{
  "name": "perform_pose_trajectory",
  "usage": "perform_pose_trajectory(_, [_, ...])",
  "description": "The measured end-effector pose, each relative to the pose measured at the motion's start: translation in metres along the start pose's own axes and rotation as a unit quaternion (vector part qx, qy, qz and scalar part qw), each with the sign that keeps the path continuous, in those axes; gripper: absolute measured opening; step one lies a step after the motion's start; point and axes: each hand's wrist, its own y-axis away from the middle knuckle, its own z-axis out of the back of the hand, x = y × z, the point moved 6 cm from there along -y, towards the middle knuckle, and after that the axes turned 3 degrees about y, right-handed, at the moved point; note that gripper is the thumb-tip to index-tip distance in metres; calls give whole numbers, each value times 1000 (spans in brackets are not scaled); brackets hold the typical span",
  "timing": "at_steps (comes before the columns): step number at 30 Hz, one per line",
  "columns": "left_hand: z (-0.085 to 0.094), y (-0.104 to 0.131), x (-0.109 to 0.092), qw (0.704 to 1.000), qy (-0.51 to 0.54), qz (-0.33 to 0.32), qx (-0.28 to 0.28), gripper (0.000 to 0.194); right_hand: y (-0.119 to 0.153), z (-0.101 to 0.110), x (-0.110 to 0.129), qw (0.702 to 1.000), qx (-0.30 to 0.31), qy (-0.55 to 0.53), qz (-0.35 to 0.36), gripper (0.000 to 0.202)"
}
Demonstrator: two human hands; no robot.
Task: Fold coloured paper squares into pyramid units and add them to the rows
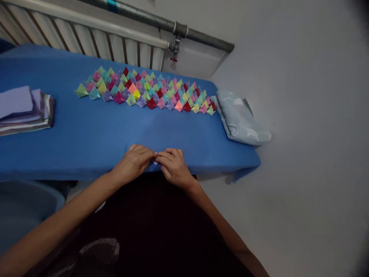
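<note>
Close to the table's front edge, my left hand [137, 158] and my right hand [173, 164] meet fingertip to fingertip. Both are closed in a pinch on a small piece of purple paper [156, 158]. Fingers cover most of the paper, so its folded shape cannot be made out. Beyond my hands, several rows of small folded paper boats [151, 103] stand on the blue cloth, in pink, red, yellow, green, blue and purple.
A stack of coloured paper sheets [17, 104] lies at the left on the blue tablecloth [86, 138]. A folded grey-blue cloth [242, 119] rests at the right end. Behind stand a white radiator [103, 42] and a metal pipe [204, 36]. A blue basin [25, 207] sits below left.
</note>
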Motion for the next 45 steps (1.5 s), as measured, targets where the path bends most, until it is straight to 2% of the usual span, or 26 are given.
perform_pose_trajectory(4, [1,3,-5,999,-34,-30,23,21,3,4,-1,999,-10,-23,-23,23])
perform_pose_trajectory(10, [5,6,-14,993,-74,-90,12,22,3,2,-3,998,5,-22,-57,20])
perform_pose_trajectory(25, [8,2,-13,990,-93,-103,-20,25,3,-4,-9,999,-1,-2,-52,24])
perform_pose_trajectory(32, [5,4,-10,996,-75,-51,-25,27,3,-1,-10,996,-16,-22,-85,18])
perform_pose_trajectory(37, [2,4,-2,998,-44,26,-37,33,-1,0,-12,990,-26,-44,-133,18])
perform_pose_trajectory(45, [-1,2,6,992,-6,124,-22,32,-5,-3,-13,982,3,-34,-186,15])
